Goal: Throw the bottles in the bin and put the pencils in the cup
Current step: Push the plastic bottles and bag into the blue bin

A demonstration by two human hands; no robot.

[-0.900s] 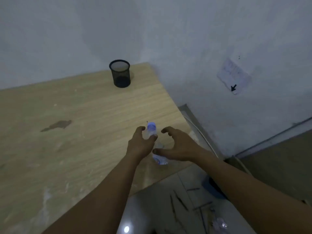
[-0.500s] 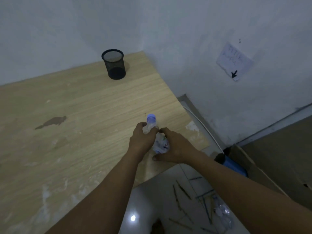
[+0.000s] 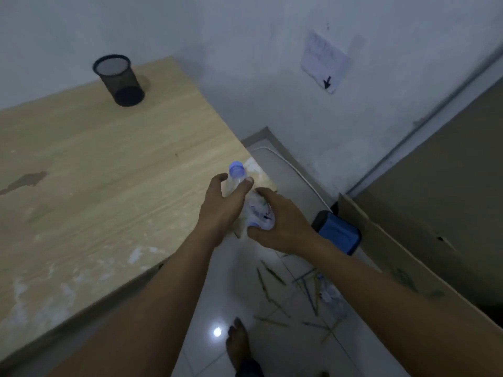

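Clear plastic bottle with blue cap mid-frame, over the near right corner of the pale wooden bench, gripped by both hands. Left hand around the neck, thumb and fingers pinching just below the cap. Right hand wrapped on the lower labelled body, fingers curled around it, thumb under the base. Bottle tilted, cap toward upper left. Middle of the bottle hidden behind both hands; label print unreadable.

Black mesh cup upright at upper left, far corner of the bench, well apart from the hands. Scattered pencils on the white tiled floor at lower centre-right, thin and blurred, count unclear. Blue bin just right of the right wrist, partly hidden behind the brown cardboard sheet. Crumpled clear item among the pencils, hard to make out. Bare foot at bottom edge, cut off.
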